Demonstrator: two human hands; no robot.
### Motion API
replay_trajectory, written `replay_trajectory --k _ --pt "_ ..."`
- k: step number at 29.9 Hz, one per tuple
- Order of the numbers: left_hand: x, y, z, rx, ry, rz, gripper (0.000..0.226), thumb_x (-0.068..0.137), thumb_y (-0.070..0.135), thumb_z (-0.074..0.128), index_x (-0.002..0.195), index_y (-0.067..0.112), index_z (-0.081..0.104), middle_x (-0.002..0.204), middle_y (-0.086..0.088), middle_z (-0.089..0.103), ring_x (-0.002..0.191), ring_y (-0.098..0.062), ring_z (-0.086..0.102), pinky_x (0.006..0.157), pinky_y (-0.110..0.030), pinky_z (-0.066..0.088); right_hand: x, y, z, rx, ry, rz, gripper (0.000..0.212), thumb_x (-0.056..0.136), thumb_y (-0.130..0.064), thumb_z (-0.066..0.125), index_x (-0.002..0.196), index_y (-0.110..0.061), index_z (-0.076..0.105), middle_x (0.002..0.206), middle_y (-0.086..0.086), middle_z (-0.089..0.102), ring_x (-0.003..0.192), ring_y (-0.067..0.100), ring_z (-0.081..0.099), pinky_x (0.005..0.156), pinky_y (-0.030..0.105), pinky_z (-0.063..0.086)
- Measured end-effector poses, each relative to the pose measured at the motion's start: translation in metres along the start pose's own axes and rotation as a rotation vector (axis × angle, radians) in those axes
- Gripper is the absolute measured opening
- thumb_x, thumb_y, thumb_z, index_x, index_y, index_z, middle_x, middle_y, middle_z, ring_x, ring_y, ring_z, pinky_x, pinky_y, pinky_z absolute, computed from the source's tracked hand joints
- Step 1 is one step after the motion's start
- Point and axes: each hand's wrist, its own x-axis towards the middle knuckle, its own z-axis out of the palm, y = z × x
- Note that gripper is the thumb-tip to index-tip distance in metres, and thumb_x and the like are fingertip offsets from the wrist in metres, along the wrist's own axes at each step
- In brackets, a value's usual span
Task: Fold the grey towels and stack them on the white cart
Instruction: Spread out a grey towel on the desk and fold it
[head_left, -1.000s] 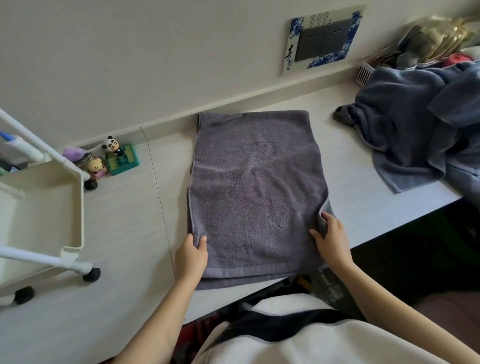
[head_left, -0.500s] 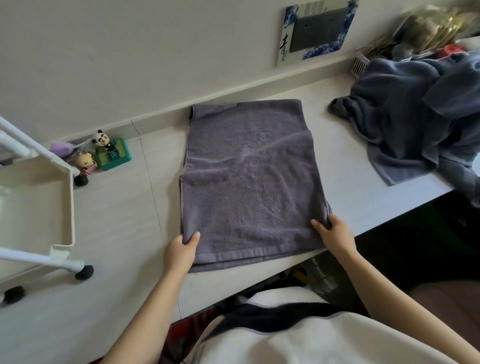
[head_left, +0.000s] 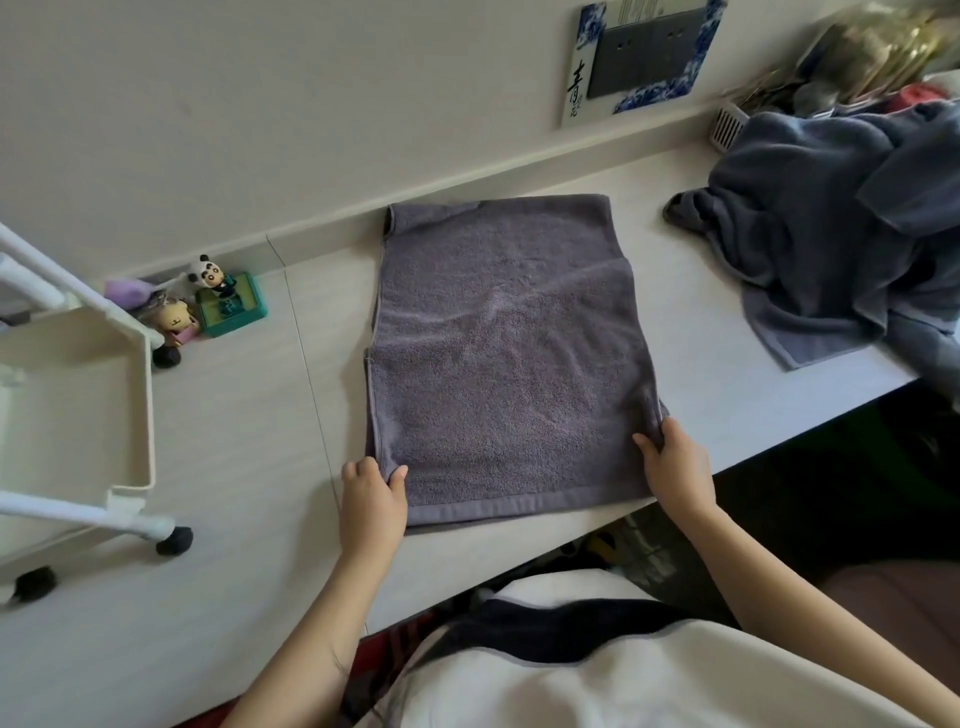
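Observation:
A grey towel (head_left: 511, 358) lies folded double and flat on the white desk (head_left: 244, 441), its far edge near the wall. My left hand (head_left: 373, 500) pinches its near left corner, thumb on top. Its near right corner is pinched by my right hand (head_left: 674, 467), thumb over the cloth. A heap of unfolded blue-grey towels (head_left: 841, 223) lies at the right end of the desk. The white cart (head_left: 78, 400) stands on the desk at the left, its tray holding nothing.
Small figurines and a green box (head_left: 228, 304) sit by the wall beside the cart. A white basket (head_left: 727, 124) with clutter stands behind the towel heap. The desk's front edge runs just below the towel, with dark floor beyond at the right.
Both hands slid toward the towel's near corners and now pinch them. The view shifted slightly; the towel lies where it was.

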Motion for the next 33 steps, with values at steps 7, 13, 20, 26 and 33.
replay_trajectory --k 7,13,20,26,33 --pt "-0.004 0.002 -0.001 0.124 -0.023 -0.034 0.032 0.092 0.026 0.057 0.104 -0.003 0.048 0.107 -0.025 0.054 0.090 -0.043 0.058 0.062 -0.044 0.044 -0.003 -0.001 0.001 -0.323 0.024 0.108 0.026 0.097 -0.038 0.042 0.097 -0.012 0.043 0.101 0.017 0.064 0.092 0.037 0.060 0.068 0.034 0.035" --pt "0.006 0.009 0.009 0.239 0.129 0.298 0.057 0.078 0.025 0.064 0.131 0.007 0.051 0.126 -0.022 0.050 0.108 -0.042 0.053 0.089 -0.053 0.042 -0.007 -0.005 0.010 -0.410 0.160 -0.103 0.056 0.091 -0.034 0.051 0.141 -0.017 0.033 0.129 0.017 0.045 0.118 0.035 0.041 0.101 0.044 0.026" --pt "0.003 0.021 0.043 0.413 -0.121 0.603 0.064 0.088 0.051 0.034 0.142 0.019 0.041 0.150 -0.019 0.031 0.137 -0.041 0.030 0.110 -0.055 0.007 -0.013 -0.007 0.038 -0.620 0.015 -0.392 0.059 0.091 -0.055 0.025 0.144 -0.032 0.033 0.155 0.015 0.019 0.144 0.034 0.005 0.115 0.043 -0.013" --pt "0.003 0.024 0.047 0.469 -0.133 0.543 0.070 0.082 0.057 0.035 0.144 0.023 0.037 0.152 -0.018 0.029 0.139 -0.041 0.023 0.108 -0.062 0.004 -0.009 -0.003 0.045 -0.595 -0.041 -0.278 0.071 0.083 -0.061 0.000 0.150 -0.035 0.005 0.159 0.005 0.000 0.146 0.028 -0.007 0.114 0.044 -0.014" --pt "0.015 0.038 0.051 0.450 -0.130 0.647 0.069 0.085 0.057 0.036 0.146 0.026 0.034 0.154 -0.013 0.026 0.140 -0.038 0.023 0.111 -0.061 0.007 -0.002 -0.022 0.057 -0.581 -0.096 -0.508 0.060 0.094 -0.060 0.012 0.146 -0.034 0.028 0.154 0.003 0.027 0.143 0.027 0.020 0.115 0.045 0.005"
